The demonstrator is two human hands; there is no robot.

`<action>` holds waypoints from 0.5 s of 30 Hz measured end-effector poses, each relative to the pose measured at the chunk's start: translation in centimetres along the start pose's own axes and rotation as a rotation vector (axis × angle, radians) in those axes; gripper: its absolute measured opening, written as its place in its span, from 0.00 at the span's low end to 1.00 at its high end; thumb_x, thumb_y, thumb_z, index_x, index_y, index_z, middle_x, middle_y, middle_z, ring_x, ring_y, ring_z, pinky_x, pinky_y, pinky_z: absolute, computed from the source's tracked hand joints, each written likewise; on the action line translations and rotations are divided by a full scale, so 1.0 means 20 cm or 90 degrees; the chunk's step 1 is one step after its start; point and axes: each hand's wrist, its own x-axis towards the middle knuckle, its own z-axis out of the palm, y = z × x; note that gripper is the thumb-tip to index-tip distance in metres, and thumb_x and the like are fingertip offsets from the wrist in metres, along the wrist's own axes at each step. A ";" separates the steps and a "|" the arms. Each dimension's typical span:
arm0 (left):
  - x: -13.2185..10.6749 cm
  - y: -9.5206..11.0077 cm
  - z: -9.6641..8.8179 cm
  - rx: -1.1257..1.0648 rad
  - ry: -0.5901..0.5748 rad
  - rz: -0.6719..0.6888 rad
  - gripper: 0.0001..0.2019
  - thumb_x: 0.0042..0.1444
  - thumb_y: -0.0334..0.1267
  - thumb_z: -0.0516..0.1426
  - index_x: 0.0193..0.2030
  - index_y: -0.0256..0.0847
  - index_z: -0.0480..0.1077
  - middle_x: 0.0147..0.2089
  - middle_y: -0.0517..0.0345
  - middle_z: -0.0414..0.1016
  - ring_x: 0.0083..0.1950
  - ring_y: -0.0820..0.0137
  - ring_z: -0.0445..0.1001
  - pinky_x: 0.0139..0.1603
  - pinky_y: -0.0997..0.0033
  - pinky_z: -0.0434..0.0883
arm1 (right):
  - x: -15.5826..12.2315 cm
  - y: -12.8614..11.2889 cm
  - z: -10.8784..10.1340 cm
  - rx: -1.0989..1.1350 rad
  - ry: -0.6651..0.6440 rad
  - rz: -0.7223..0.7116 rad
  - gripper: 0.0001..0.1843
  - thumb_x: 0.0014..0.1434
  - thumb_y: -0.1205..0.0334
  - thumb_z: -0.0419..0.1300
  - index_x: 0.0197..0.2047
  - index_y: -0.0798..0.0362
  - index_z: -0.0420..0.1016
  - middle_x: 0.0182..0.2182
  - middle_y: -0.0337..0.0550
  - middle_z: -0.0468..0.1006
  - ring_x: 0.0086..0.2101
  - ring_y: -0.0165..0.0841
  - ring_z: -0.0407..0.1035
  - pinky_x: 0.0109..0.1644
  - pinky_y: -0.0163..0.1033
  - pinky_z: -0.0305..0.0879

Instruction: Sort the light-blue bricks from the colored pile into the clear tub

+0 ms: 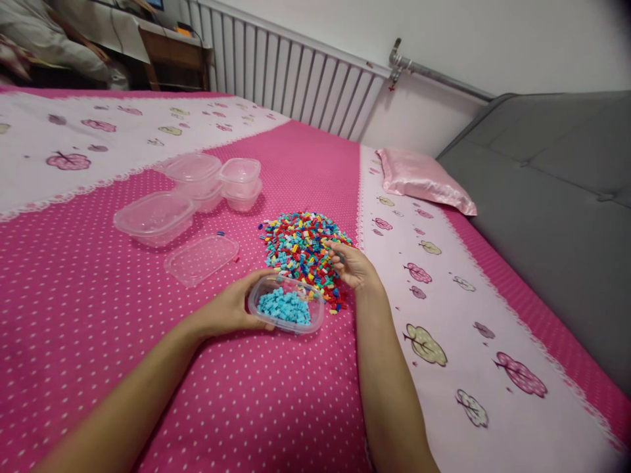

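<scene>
My left hand (pixel 241 305) grips the near-left side of a small clear plastic container (pixel 315 309), tilted a little toward me. Inside it lies a heap of light-blue toy bricks (pixel 284 306). Just beyond rises a pile of small mixed-colour toy bricks (pixel 300 240), in red, blue, yellow, white and other colours. Over the right side of this pile is my right hand (pixel 351 263), its thumb and fingertips pinched together. Whatever sits between those fingertips is too small to make out.
A clear lid (pixel 202 259) lies flat on the pink dotted bedspread (pixel 231 401), left of the pile. Behind it stand several lidded clear containers (pixel 155 217). A pink pillow (pixel 424 177) rests by the grey headboard (pixel 552 184). At the far left a person (pixel 49 43) sits near a desk.
</scene>
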 end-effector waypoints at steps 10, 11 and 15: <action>-0.01 -0.01 0.00 0.007 0.004 0.004 0.41 0.41 0.40 0.69 0.61 0.43 0.55 0.61 0.46 0.66 0.61 0.56 0.67 0.61 0.52 0.65 | -0.16 -0.03 0.15 -0.034 -0.224 0.021 0.08 0.60 0.65 0.56 0.31 0.57 0.73 0.30 0.43 0.78 0.36 0.28 0.74 0.43 0.32 0.72; -0.01 0.00 0.00 0.007 0.004 0.006 0.41 0.41 0.40 0.69 0.61 0.43 0.55 0.61 0.46 0.66 0.61 0.56 0.67 0.61 0.52 0.65 | -0.19 -0.03 0.16 -0.077 -0.267 0.014 0.09 0.61 0.62 0.56 0.32 0.57 0.74 0.32 0.43 0.78 0.37 0.28 0.73 0.44 0.33 0.71; 0.00 0.00 0.00 0.003 0.003 0.016 0.41 0.41 0.41 0.69 0.62 0.44 0.55 0.62 0.46 0.66 0.61 0.55 0.67 0.61 0.51 0.65 | -0.30 -0.03 0.21 -0.262 -0.381 -0.045 0.11 0.60 0.57 0.58 0.36 0.55 0.76 0.36 0.43 0.78 0.39 0.27 0.72 0.46 0.33 0.67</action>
